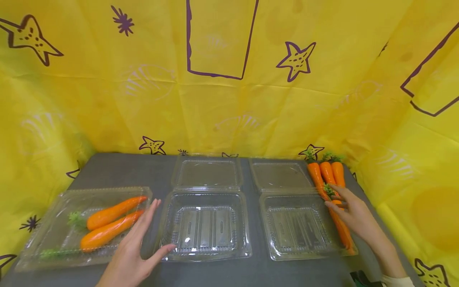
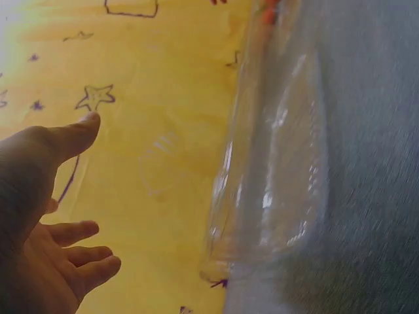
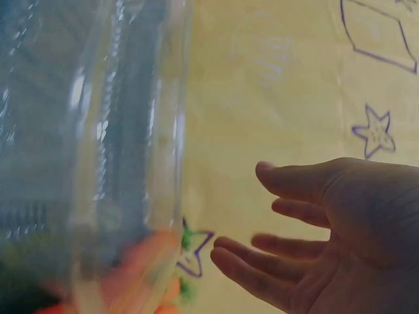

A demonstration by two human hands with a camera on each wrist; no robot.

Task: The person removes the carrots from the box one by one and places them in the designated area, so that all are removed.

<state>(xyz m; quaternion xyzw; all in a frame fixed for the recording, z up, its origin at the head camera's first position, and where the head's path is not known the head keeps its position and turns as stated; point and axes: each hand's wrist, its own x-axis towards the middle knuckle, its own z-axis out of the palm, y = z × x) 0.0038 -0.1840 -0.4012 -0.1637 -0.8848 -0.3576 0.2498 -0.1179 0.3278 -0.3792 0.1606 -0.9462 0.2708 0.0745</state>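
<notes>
My left hand (image 1: pixel 134 247) hovers between a closed clear plastic container (image 1: pixel 46 223) and an open one (image 1: pixel 206 255), fingers extended and thumb apart. Inside the closed container lie orange carrots (image 1: pixel 114 213) with green tops. On the right, my right hand (image 1: pixel 355 211) reaches over several carrots (image 1: pixel 342 231) beside another open container (image 1: pixel 297 255); whether it touches one, I cannot tell. The right wrist view shows that hand (image 3: pixel 288 242) with loosely extended fingers and nothing in them. The left wrist view likewise shows a bare left hand (image 2: pixel 52 216).
Both open containers have their lids (image 1: pixel 209 173) laid back toward the rear of the grey table (image 1: pixel 251 275). More carrots (image 1: pixel 326 171) lie at the back right corner. A yellow patterned cloth (image 1: pixel 229 111) hangs around the back and sides.
</notes>
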